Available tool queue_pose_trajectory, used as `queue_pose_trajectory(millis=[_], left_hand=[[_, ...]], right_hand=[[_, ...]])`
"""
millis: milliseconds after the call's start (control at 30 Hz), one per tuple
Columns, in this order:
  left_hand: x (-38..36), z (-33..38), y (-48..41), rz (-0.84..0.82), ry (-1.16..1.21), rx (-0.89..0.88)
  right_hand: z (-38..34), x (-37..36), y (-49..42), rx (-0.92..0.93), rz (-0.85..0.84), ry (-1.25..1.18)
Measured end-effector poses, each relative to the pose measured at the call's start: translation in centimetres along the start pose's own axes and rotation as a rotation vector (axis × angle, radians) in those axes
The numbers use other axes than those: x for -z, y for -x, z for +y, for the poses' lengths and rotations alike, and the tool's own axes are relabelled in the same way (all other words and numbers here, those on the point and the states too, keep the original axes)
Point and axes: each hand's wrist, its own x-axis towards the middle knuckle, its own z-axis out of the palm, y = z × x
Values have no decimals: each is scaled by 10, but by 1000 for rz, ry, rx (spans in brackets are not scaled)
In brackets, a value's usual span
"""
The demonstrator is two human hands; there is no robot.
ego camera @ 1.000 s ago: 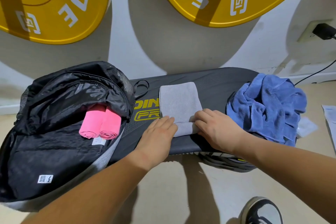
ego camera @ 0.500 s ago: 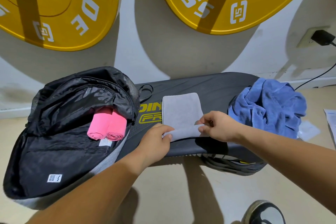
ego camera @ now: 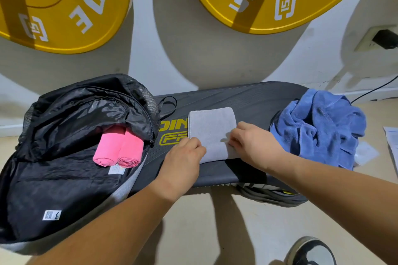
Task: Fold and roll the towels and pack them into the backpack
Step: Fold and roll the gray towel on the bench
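The grey towel (ego camera: 212, 127) lies at the middle of the surface (ego camera: 247, 99), folded into a narrow strip with its long axis running between the far and near edges. This orientation puts a short end directly in front of the person, where a roll can be started and driven away from the body. Both hands work that near end. The left hand (ego camera: 183, 157) sits at the strip's near-left corner, knuckles up, fingers curled down onto the cloth. The right hand (ego camera: 252, 146) sits at the near-right side with fingers bent and the tips gripping the cloth (the thumbs are hidden, so the exact pinch cannot be confirmed). One hand at each side keeps the end square, so the roll should form without skewing. The step in hand is judged to be the start of the roll. The backpack (ego camera: 64, 178) lies open at the left end of the surface, its mouth toward the person, so finished rolls go in with a short reach. Two pink rolls (ego camera: 119, 149) lie side by side, touching, just inside the opening. The blue towel (ego camera: 318, 127) is heaped loosely at the right end of the surface, well apart from the grey strip, evidently queued for folding. Roughly half the task appears done. Risk: uneven pressure between the hands produces a coned roll.
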Motion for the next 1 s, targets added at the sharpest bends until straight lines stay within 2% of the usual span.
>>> queue_pose_trajectory(millis=[67,133,233,300,400,533,600,667,733,833,933,1000], left_hand=[[1,3,5,-4,-9,-34],[3,3,8,-26,-1,-25],[4,0,7,-97,22,58],[4,-2,4,-138,78,114],[4,-7,1,-149,212,180],[11,-9,-2,-189,493,390],[15,-7,-3,-128,610,490],[16,-3,-3,-102,641,548],[13,-1,-1,-94,599,558],[14,-2,2,17,370,433],[17,0,5,115,107,17],[16,4,11,85,34,-138]], right_hand=[[3,0,3,198,84,89],[9,1,6,282,72,126],[16,1,10,260,-69,218],[16,1,10,236,-93,232],[9,7,5,106,-163,98],[5,32,-9,-235,-404,-249],[5,41,-13,-362,-458,-437],[2,41,-10,-441,-509,-545],[-2,38,-8,-484,-522,-549],[-5,34,-8,-499,-485,-503],[-4,32,-9,-496,-443,-489],[-3,29,-10,-457,-422,-415]])
